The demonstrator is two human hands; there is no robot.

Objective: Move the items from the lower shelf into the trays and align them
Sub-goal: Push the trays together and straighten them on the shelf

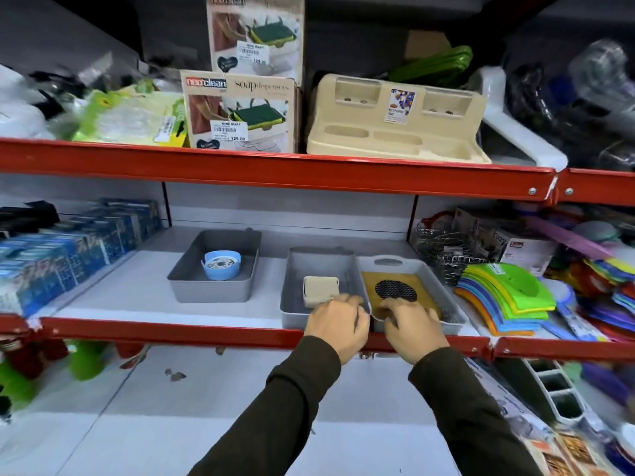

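Surroundings: blue boxed packs (pixel 68 249) stacked at the left end of the middle shelf (pixel 144 297); wire baskets (pixel 443 249) and a fanned stack of coloured cloths (pixel 505 297) crowd its right end, the cloths just beside the right tray (pixel 453 314). Upper shelf carries two soap dispenser boxes (pixel 240 111) and a beige moulded organiser (pixel 395 121).

Three grey trays on the white middle shelf. Left tray (pixel 213 286) stands apart, holds a round blue strainer (pixel 221 264). Middle tray (pixel 292 304) and right tray touch along their sides. Middle tray holds a beige square item (pixel 321 290); right tray holds a yellow-brown pad with a black mesh disc (pixel 395 290).

Left hand (pixel 338 324) sits at the near edge of the middle tray, fingers curled over the rim, close to the beige item; contact with the item cannot be told. Right hand (pixel 412 326) rests on the near edge of the right tray, fingers bent down over the pad's near end; grip cannot be told. Both sleeves dark.

Shelf edges red metal, back panel pale grey. Lower shelf (pixel 171 389) below: white, bare in the middle, green and red items (pixel 37 365) at left, boxed goods (pixel 549 424) at right.
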